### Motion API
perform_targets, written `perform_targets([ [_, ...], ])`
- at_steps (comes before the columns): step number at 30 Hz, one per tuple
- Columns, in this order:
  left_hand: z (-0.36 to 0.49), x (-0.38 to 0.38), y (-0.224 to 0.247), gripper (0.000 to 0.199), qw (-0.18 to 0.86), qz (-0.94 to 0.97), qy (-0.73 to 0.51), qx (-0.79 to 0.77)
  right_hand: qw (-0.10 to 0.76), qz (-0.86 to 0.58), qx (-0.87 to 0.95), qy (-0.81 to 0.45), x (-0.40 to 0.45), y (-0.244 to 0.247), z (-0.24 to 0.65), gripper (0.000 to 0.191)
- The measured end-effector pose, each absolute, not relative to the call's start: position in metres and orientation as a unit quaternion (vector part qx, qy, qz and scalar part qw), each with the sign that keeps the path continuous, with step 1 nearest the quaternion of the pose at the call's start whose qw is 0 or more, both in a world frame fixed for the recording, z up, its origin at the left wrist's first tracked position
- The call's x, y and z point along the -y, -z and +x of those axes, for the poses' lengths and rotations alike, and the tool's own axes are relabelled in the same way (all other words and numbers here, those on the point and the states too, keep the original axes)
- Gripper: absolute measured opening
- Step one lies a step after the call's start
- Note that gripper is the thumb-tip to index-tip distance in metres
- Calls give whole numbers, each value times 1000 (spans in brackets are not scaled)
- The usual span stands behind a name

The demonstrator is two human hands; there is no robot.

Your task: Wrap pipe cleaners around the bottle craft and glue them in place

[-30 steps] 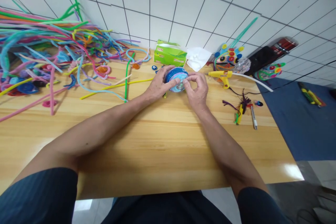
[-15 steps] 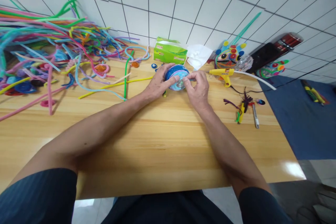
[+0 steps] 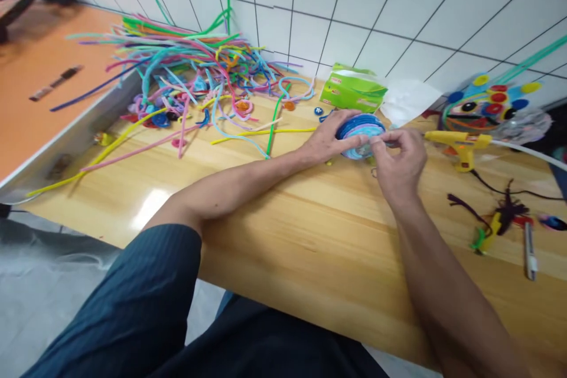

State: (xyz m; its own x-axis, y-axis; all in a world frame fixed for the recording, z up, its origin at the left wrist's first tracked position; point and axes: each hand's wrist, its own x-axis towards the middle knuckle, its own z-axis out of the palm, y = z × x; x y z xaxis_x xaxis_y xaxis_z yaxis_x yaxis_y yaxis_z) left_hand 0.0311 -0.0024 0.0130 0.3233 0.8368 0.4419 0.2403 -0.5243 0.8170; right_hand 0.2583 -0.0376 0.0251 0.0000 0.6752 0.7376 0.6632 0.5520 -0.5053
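A round object wrapped in blue and light blue pipe cleaner (image 3: 362, 124) is held between both hands at the middle right of the table. My left hand (image 3: 330, 139) grips its left side, with the thumb across the front. At the object's right front edge, my right hand (image 3: 401, 159) has thumb and index finger pinched together; whatever is between them is too small to make out. A yellow glue gun (image 3: 463, 144) lies to the right of my right hand. Behind the wrapped object are a green tissue pack (image 3: 353, 90) and a white tissue (image 3: 410, 101).
Colourful pipe cleaners (image 3: 190, 53) are heaped at the back left. A decorated face-like craft (image 3: 478, 107) stands at the back right. A white pen (image 3: 530, 251) and a dark yarn bundle (image 3: 509, 212) lie at the right. An orange surface (image 3: 26, 100) adjoins the far left.
The view has swung left, so the table's things appear further right and the orange surface shows. Both hands keep their places at the wrapped object.
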Motion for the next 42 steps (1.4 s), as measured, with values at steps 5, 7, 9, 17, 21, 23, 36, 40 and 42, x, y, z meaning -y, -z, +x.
perform_targets([
  [5, 31, 7, -18, 66, 328, 740, -457, -368, 526, -468, 710, 10, 42, -28, 255, 30],
  [7, 32, 8, -18, 68, 333, 737, -463, -363, 534, -460, 709, 13, 44, -29, 254, 30],
  [9, 32, 8, -17, 69, 335, 736, -466, -359, 545, -452, 706, 20, 44, -30, 254, 26],
  [17, 29, 8, -10, 83, 387, 709, -492, -324, 553, -439, 708, 14, 45, -37, 258, 13],
  [21, 27, 6, -7, 91, 404, 689, -508, -322, 522, -447, 727, -6, 46, -39, 261, 12],
  [23, 27, 5, -7, 91, 403, 688, -511, -323, 510, -456, 729, -14, 46, -38, 261, 13],
  [36, 26, 1, -2, 93, 397, 690, -511, -322, 490, -485, 715, -115, 43, -44, 260, 26],
  [40, 27, -2, 1, 100, 389, 692, -516, -322, 474, -504, 714, -105, 46, -49, 259, 35],
  [42, 26, -3, 1, 99, 383, 696, -516, -318, 469, -519, 707, -104, 50, -52, 258, 36],
])
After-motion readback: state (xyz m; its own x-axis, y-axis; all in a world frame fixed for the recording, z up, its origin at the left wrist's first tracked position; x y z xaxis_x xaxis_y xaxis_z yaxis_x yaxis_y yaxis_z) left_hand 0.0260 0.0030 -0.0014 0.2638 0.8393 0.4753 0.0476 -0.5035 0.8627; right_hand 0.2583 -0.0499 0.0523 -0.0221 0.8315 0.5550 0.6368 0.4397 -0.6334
